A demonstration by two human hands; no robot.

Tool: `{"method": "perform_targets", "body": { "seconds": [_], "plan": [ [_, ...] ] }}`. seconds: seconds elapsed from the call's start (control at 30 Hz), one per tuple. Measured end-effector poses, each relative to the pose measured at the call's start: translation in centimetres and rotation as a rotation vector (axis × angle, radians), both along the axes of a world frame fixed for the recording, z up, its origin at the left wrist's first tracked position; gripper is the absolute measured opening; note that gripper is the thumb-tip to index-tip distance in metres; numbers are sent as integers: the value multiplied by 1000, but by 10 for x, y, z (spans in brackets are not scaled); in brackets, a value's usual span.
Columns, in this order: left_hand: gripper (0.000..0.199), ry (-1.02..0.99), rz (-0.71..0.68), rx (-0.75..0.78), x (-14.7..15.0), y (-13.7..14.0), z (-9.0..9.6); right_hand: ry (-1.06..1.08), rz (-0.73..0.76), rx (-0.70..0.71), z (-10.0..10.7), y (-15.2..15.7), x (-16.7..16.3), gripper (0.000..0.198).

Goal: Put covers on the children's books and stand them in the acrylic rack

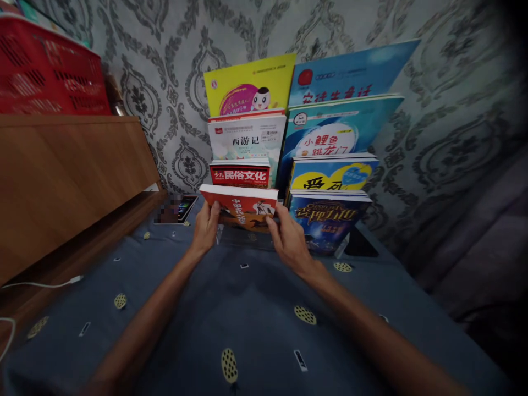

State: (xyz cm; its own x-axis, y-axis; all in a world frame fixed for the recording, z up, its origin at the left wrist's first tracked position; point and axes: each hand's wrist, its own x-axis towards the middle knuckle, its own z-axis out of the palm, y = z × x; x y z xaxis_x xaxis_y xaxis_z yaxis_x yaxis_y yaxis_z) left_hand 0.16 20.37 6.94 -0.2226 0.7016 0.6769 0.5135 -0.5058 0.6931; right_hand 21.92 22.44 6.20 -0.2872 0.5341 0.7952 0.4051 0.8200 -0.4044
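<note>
Between my two hands is a red book (pixel 247 212) with an orange lower cover and white page edges on top. My left hand (pixel 205 226) grips its left side, thumb on the front cover. On the right side, my right hand (pixel 287 234) holds it the same way, thumb in front. Just behind stands another red book (pixel 239 175), and behind that a white book (pixel 247 137) and a yellow book (pixel 251 82). To the right, a dark blue book (pixel 328 220) fronts a second column. A clear stand edge (pixel 218 235) shows under the held book.
The right column also has a yellow-and-blue book (pixel 334 173), a teal book (pixel 342 129) and a tall blue book (pixel 350 71). A red basket (pixel 49 71) sits on a wooden cabinet (pixel 70 181) at left. A dark flat object (pixel 361 243) lies right; a white cable (pixel 45 284) lies left.
</note>
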Motion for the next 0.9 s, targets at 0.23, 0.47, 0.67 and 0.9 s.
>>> {"method": "perform_targets", "body": {
  "seconds": [0.23, 0.47, 0.67, 0.9],
  "plan": [
    [60, 15, -18, -15, -3, 8, -5, -5, 1, -44, -1, 6, -1, 41],
    [59, 4, -2, -48, -3, 4, -6, -25, 10, -78, 1, 3, 2, 43],
    [57, 25, 2, -73, -5, 8, -10, -36, 37, -130, -5, 10, -1, 40],
    [27, 255, 186, 42, -15, 14, -11, -120, -119, -122, -18, 23, -11, 31]
  ]
}}
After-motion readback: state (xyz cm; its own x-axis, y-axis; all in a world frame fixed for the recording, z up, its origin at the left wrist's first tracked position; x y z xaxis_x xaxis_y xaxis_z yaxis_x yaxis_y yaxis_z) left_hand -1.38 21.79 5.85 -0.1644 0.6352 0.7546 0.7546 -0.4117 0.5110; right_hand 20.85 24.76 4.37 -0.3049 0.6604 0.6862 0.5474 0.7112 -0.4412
